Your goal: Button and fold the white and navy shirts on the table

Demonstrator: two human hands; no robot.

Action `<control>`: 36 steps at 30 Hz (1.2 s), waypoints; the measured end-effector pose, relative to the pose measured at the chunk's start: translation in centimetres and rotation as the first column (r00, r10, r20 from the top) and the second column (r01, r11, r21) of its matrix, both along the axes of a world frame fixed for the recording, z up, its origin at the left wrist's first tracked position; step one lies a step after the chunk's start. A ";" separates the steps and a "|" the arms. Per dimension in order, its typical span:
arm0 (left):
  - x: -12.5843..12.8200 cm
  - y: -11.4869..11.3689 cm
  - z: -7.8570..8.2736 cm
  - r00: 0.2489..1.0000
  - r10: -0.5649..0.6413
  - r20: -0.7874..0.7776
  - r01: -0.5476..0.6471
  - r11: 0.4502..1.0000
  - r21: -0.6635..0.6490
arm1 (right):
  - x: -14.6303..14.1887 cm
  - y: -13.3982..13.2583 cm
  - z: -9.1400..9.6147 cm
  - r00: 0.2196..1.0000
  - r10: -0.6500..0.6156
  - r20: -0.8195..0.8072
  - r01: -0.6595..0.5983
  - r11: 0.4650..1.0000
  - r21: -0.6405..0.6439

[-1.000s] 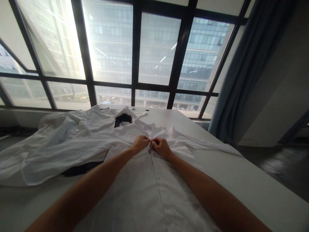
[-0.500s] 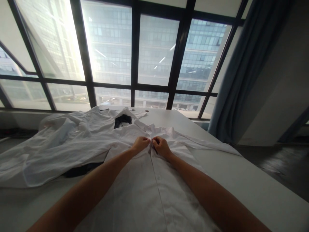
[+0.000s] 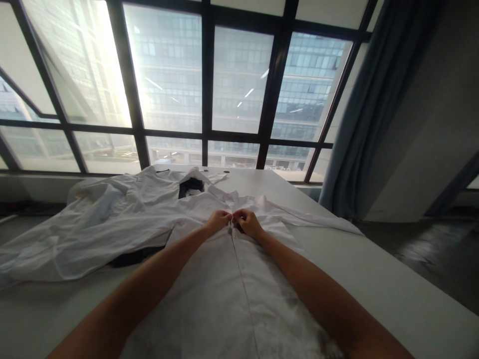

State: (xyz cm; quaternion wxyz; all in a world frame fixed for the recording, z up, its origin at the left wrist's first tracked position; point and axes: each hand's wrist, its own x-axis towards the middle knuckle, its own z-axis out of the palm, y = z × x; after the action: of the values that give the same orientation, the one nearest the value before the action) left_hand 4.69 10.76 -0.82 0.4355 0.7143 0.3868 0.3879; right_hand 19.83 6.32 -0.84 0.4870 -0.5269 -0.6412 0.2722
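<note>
A white button-front shirt [image 3: 209, 294] lies spread on the table, its collar toward the window and its front placket running down toward me. My left hand [image 3: 218, 221] pinches the placket edge near the upper chest. Close beside it, my right hand [image 3: 247, 222] has its fingers closed on the opposite edge of the same placket. The two sets of fingertips nearly meet. Whatever button sits between them is too small to make out. One shirt sleeve reaches out to the right across the table.
Another rumpled white garment [image 3: 108, 214] covers the left of the white table [image 3: 374, 269], with dark cloth [image 3: 136, 257] showing under it. A dark item [image 3: 191, 186] lies near the collar. Beyond stand large windows and a blue curtain [image 3: 359, 119].
Both hands stay at the placket with only slight finger movement; the right fingers have loosened a little. The view has shifted slightly.
</note>
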 end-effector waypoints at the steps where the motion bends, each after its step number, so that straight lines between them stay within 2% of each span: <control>1: 0.0 0.1 -0.1 1.000 -0.008 0.003 0.008 1.000 0.001 | 0.0 0.1 0.0 1.000 -0.008 0.011 0.008 1.000 0.022; 7: 0.0 0.9 -0.8 0.997 -0.058 0.055 0.060 0.998 -0.037 | 0.0 0.5 -0.4 0.988 -0.081 0.135 0.064 0.990 0.122; 10: -0.1 0.8 -0.6 0.995 -0.084 0.055 0.084 0.996 -0.001 | -0.1 0.2 -0.4 0.972 -0.140 0.188 0.109 0.980 0.167; 14: -0.3 0.6 -0.3 0.997 -0.076 0.022 0.075 0.997 0.014 | -0.2 -0.3 -0.2 0.955 -0.153 0.253 0.115 0.980 0.161; 19: -0.2 0.9 -0.5 0.996 -0.083 0.015 0.083 0.996 -0.025 | -0.1 -0.3 0.0 0.942 -0.150 0.299 0.114 0.984 0.137; 24: -0.1 1.0 -0.8 0.997 -0.071 0.018 0.072 0.995 -0.070 | -0.4 -0.2 0.1 0.919 -0.200 0.341 0.157 0.976 0.150; 28: -0.3 0.6 -0.4 0.997 -0.080 0.000 0.080 0.997 -0.007 | -0.6 -0.4 0.3 0.881 -0.228 0.414 0.169 0.970 0.175; 33: -0.5 0.1 0.1 0.997 0.019 -0.076 -0.015 0.998 0.054 | -0.9 -0.8 0.5 0.825 -0.252 0.505 0.178 0.965 0.191; 36: -0.5 0.2 0.0 0.990 0.039 -0.136 -0.027 0.996 0.088 | -1.0 -1.0 0.5 0.800 -0.257 0.542 0.178 0.965 0.195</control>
State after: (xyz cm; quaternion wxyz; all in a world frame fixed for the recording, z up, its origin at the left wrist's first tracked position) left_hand 4.17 11.00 -0.83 0.3701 0.7509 0.4108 0.3610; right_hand 18.86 5.37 -0.32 0.3387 -0.6199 -0.7079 0.0035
